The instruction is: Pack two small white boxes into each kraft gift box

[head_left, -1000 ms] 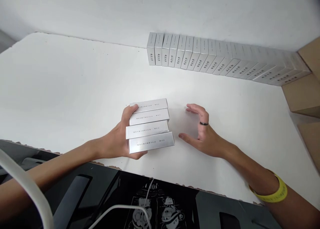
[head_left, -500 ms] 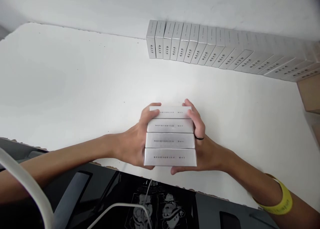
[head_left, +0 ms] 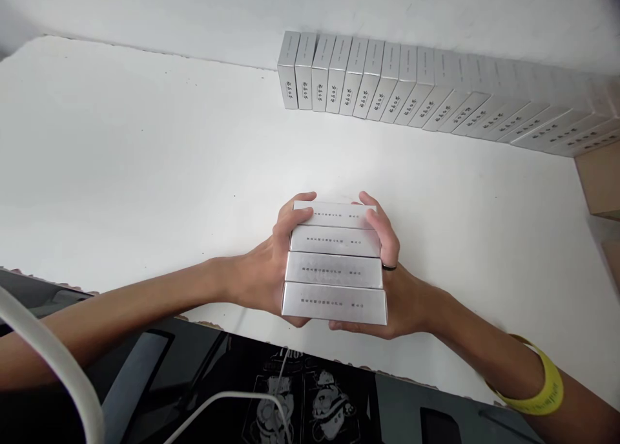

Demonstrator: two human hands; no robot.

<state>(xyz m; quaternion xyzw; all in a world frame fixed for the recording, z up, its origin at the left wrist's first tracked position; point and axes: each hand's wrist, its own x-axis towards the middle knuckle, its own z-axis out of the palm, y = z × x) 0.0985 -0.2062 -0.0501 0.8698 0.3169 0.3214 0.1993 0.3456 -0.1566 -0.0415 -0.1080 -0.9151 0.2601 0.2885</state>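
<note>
A pack of several silver boxes (head_left: 334, 263), pressed side by side with small print on their upper faces, is held over the white table (head_left: 121, 159) near its front edge. My left hand (head_left: 264, 273) grips the pack's left end, fingers curled over the far box. My right hand (head_left: 394, 282), wearing a dark ring, clamps the right end. A yellow wristband (head_left: 545, 379) sits on my right wrist.
A long row of the same silver boxes (head_left: 411, 95) stands upright along the back wall. A cardboard box (head_left: 600, 185) is at the right edge. A white cable (head_left: 53, 366) and a dark printed shirt (head_left: 300, 392) lie below the table's front edge.
My right hand, open beside the pack a second ago, has closed on its right end. The pack has shifted right and both hands now hold it.
</note>
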